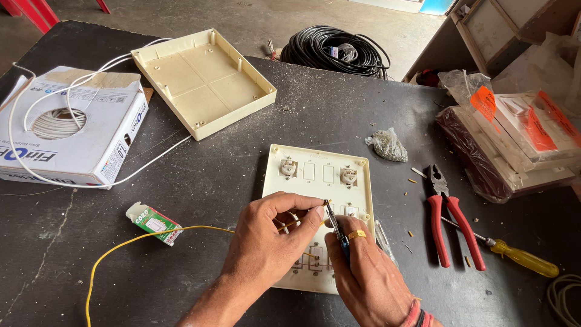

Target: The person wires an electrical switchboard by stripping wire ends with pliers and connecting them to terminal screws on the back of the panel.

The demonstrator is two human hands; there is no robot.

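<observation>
**Both hands at switch plate**

Left hand (272, 233) pinches yellow wire (139, 237); right hand (363, 272) grips a small tool (334, 223) — both over cream switch plate (321, 175). Red pliers (445, 212) at 3 o'clock, wire box (72, 130) at 10 — well apart.

Left of the left hand (266, 239), bare table (200, 181) lies open, crossed only by a yellow wire (121, 245) and a small box (154, 223). Right of the right hand (363, 272), pliers (448, 212) and a screwdriver (514, 253) block the way. Ahead, the plate (319, 175) fills the space.
</observation>
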